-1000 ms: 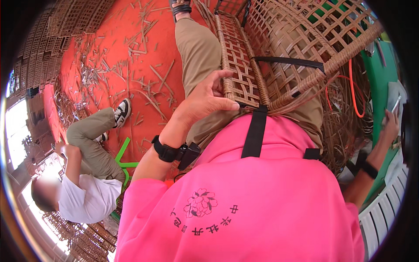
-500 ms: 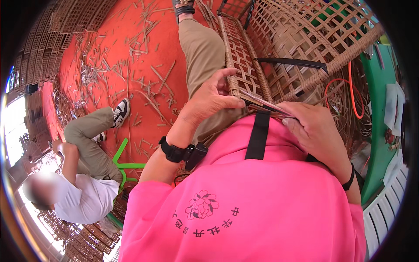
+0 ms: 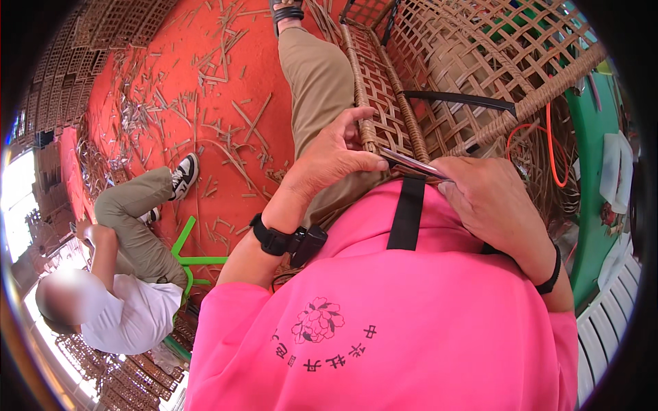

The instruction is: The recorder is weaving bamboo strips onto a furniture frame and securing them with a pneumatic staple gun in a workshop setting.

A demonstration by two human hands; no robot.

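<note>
A brown woven basket (image 3: 473, 61) with cord-wrapped rims lies tilted across my lap, its narrow latticed side (image 3: 384, 85) running away from me. My left hand (image 3: 329, 147) grips the near end of that side, fingers curled over the rim and thumb below. In my right hand (image 3: 486, 195) is a slim, shiny metal tool (image 3: 415, 164), blade-like in shape. Its far end reaches the basket corner beside my left thumb; whether it goes into the weave I cannot tell. Part of the tool is hidden under my right fingers.
A black strap (image 3: 459, 99) crosses the basket's side. Cut strips (image 3: 226, 61) litter the red floor. At left, a person (image 3: 133, 305) in a white shirt sits by a bright green stool frame (image 3: 188, 253). Right of me stand a green table (image 3: 593, 171) and orange tubing (image 3: 552, 151).
The metal tool has turned slightly, now showing a brighter face, and my right hand has shifted a little left. My left hand keeps its grip on the basket.
</note>
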